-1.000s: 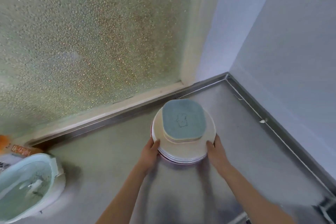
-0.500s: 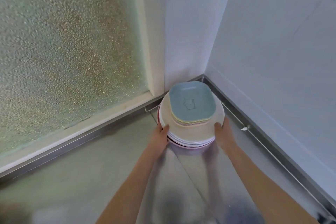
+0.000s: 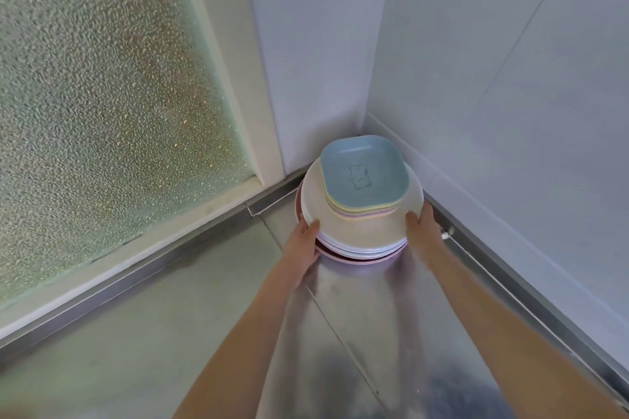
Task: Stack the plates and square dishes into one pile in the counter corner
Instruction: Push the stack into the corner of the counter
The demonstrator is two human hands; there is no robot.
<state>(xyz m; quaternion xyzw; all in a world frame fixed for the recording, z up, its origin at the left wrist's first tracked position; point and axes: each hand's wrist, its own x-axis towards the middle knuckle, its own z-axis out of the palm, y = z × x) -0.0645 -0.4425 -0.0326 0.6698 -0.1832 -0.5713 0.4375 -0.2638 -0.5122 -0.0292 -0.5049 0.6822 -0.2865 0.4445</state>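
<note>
Over on the far left there's a big pebbled frosted window [image 3: 102, 105], greenish with some warm blotches showing through, set in a pale frame [image 3: 235, 85] that runs down to a sill along the back of the counter. Below that sits the steel counter [image 3: 170, 333], kind of brushed and shiny, with a raised metal lip where it meets the sill.

Moving toward the middle, the left hand [image 3: 303, 241] is on the left edge of the pile, thumb up over the rim of the cream plate and the rest of the fingers tucked down the side or under it, so it's gripping the stack from that side. You can't really see the lower fingers.

Then the pile itself: round plates [image 3: 360, 231] stacked up, a pinkish one at the bottom, a few white ones, a cream one on top. On those sit the square dishes [image 3: 364, 173], nested pastel ones with a light blue one on top that has a little line drawing in the middle. The whole pile is tucked right into the counter corner, close to both walls; whether it's actually touching them, can't tell.

On the right, the right hand [image 3: 422, 228] mirrors the other one, thumb on the cream plate's rim, fingers wrapped round the stack's right edge. Past that is the plain white wall [image 3: 510, 95] with the counter's metal edge [image 3: 503, 282] running along its base.
</note>
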